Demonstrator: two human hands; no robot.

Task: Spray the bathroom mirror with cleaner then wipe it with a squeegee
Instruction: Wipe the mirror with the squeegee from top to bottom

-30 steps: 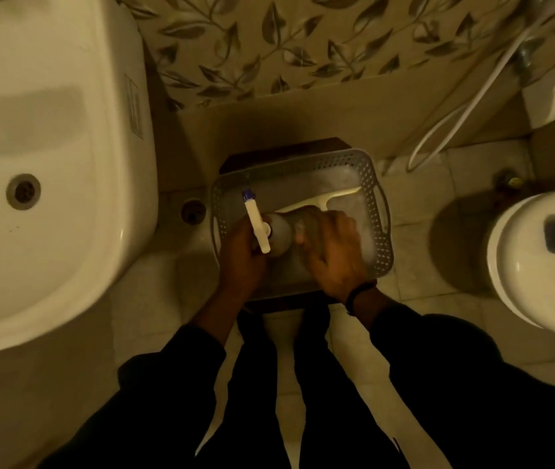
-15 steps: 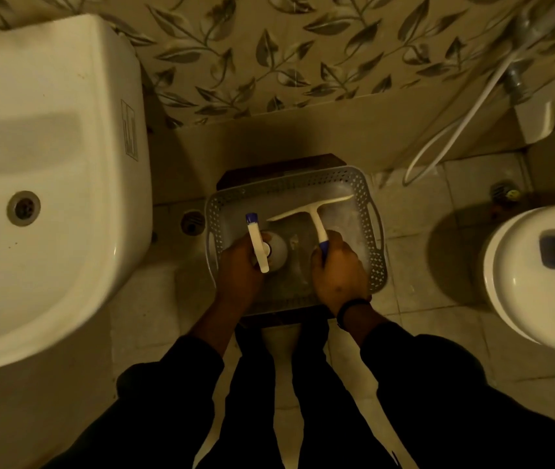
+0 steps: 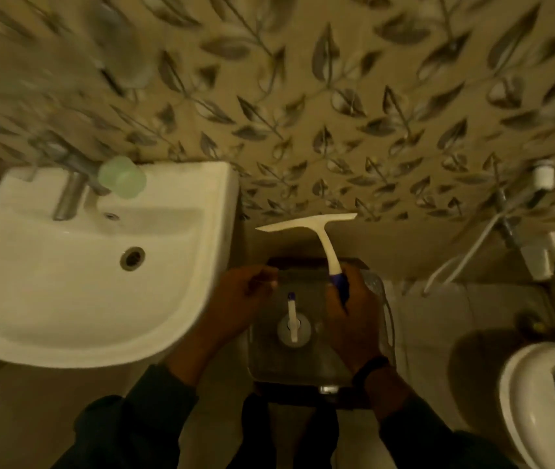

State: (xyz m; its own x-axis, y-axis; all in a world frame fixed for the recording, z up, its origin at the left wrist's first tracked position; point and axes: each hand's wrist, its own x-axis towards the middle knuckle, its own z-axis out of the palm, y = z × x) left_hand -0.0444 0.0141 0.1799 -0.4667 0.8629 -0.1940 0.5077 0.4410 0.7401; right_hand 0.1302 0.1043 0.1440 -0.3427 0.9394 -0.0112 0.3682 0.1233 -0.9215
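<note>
Left half of frame: white sink [image 3: 76, 282], drain hole near its middle, tap [image 3: 69, 194] at upper left, blurred. Pale green round thing [image 3: 122, 177] on the sink's back rim, just right of the tap; too blurred to name.

Upper frame, edge to edge: beige wall [image 3: 337, 96] with grey leaf pattern.

Centre, lower: left hand [image 3: 239, 299] over the left edge of a grey basket [image 3: 387, 316], fingers curled loosely; something thin and pale at the fingertips, too blurred to tell whether held or what. Cannot tell grip.

Inside the basket, between the two hands: spray bottle [image 3: 293, 324], upright, seen from above, white nozzle with blue tip pointing to the top of the frame. Touched by neither hand.

Just right of it: right hand [image 3: 354, 316] closed around the blue handle of the squeegee [image 3: 313, 226], dark band at the wrist. Squeegee raised above the basket, white neck slanting up and left, blade lying across the frame in front of the wall's plain lower strip.

Bottom: dark sleeves and dark trouser legs, tiled floor [image 3: 438, 316] beneath.

Right: white hose [image 3: 465, 258] down the wall toward the floor, white toilet [image 3: 533, 401] at lower right, partly cut off.
</note>
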